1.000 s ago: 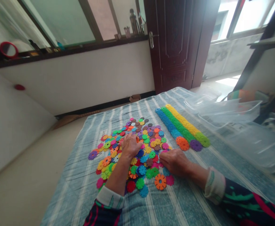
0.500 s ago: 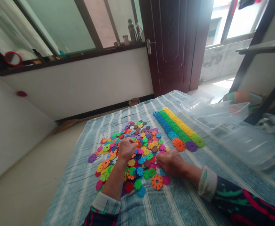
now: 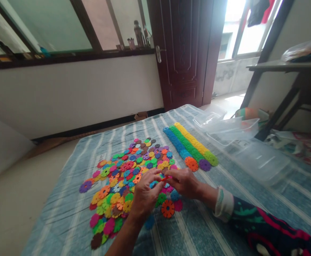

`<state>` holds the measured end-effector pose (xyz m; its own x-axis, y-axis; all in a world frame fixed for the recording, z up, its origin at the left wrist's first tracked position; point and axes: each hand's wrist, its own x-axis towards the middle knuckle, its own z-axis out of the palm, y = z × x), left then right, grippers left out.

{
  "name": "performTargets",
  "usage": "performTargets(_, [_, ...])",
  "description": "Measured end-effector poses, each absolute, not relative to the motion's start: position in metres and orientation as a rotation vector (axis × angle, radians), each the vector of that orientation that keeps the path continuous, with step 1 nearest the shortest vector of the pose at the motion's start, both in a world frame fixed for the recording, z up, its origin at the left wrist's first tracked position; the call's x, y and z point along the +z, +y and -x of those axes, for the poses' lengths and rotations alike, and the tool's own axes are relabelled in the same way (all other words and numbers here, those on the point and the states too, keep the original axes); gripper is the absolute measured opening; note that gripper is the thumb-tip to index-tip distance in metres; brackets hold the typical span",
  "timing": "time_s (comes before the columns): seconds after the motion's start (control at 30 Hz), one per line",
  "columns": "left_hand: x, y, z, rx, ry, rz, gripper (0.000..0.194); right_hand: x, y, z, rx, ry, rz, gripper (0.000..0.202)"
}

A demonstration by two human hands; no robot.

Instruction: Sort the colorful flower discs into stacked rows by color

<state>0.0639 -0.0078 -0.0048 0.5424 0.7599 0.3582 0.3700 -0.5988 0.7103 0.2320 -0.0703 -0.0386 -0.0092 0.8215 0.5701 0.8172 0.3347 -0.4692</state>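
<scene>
Above the right side of a pile of colourful notched discs (image 3: 115,199), my two hands meet. My left hand (image 3: 148,190) has its thumb and fingers closed around a small orange-red disc (image 3: 165,179). The fingertips of my right hand (image 3: 183,182) pinch the same disc from the other side. Just below the hands lies a larger orange disc (image 3: 168,208) on the striped cloth. Three rows of overlapping discs, blue (image 3: 177,142), green (image 3: 188,144) and yellow (image 3: 192,139), run side by side, with orange, purple and lime discs at their near ends.
Clear plastic boxes (image 3: 232,129) and a clear lid or tray (image 3: 262,163) lie on the right side of the bed (image 3: 211,213). Behind the bed are a dark red door (image 3: 182,53) and a white wall. A table (image 3: 278,67) stands at the right.
My left hand has moved toward my right hand, and both now hold an orange-red disc between them. The view has shifted to the right.
</scene>
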Motion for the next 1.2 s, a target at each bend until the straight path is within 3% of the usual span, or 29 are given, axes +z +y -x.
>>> performTargets(0.4, [-0.009,-0.006,-0.065,1.007,0.956,-2.34,0.016,0.031,-0.077,-0.315,0.389,-2.044,2.09,0.012])
performTargets(0.9, [-0.017,-0.007,-0.066,1.038,0.903,-2.465,0.014,0.023,-0.073,-0.327,0.304,-1.984,2.296,0.024])
performTargets(1.2, [-0.024,-0.021,-0.071,1.083,0.772,-2.63,0.014,0.016,-0.076,-0.312,0.259,-2.128,2.293,0.009])
